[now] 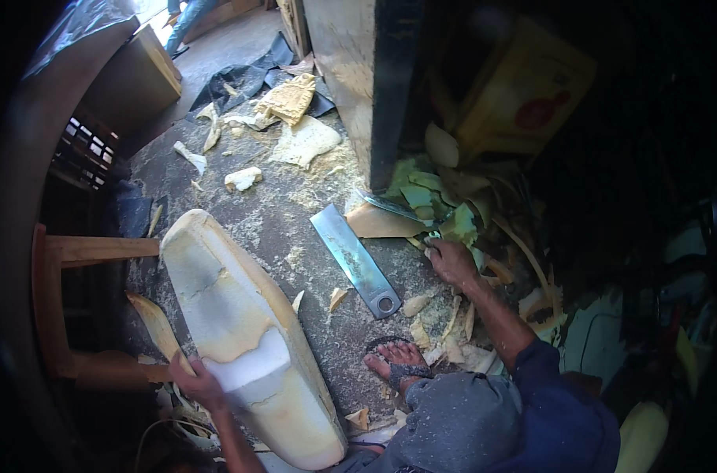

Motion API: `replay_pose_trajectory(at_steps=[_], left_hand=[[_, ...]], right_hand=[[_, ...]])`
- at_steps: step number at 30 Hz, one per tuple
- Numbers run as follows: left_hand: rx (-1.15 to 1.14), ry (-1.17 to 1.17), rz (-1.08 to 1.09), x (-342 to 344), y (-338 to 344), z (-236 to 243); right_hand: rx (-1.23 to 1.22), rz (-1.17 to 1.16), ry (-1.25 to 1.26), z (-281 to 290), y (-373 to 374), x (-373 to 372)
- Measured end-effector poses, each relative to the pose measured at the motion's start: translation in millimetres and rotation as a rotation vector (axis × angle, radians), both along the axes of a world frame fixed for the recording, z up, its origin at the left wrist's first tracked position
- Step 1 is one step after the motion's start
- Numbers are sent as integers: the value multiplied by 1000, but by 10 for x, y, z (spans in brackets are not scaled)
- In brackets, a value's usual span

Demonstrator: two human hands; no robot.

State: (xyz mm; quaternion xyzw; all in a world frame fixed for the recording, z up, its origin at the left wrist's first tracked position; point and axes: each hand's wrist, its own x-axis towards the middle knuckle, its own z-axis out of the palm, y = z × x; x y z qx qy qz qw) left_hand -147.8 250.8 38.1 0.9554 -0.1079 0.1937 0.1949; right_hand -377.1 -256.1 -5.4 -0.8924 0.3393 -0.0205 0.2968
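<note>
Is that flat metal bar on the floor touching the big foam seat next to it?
Apart: the head view shows a strip of dusty floor between the metal bar and the foam seat.

A worker wears a dark navy-blue cloth shirt [567,402], its right sleeve ending near the elbow above a bare forearm [500,314]. Pale flecks dot the dull grey-blue cloth legwear [453,418], its full length unclear. A dark open-toed sandal [412,370] with a broad strap crosses the instep, baring the toes.
</note>
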Motion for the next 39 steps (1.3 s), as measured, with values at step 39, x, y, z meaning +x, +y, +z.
replay_pose_trajectory(at_steps=[39], left_hand=[[182, 446, -1381, -1221, -805, 1252]], right_hand=[[-242, 849, -31, 725, 1188, 3216]])
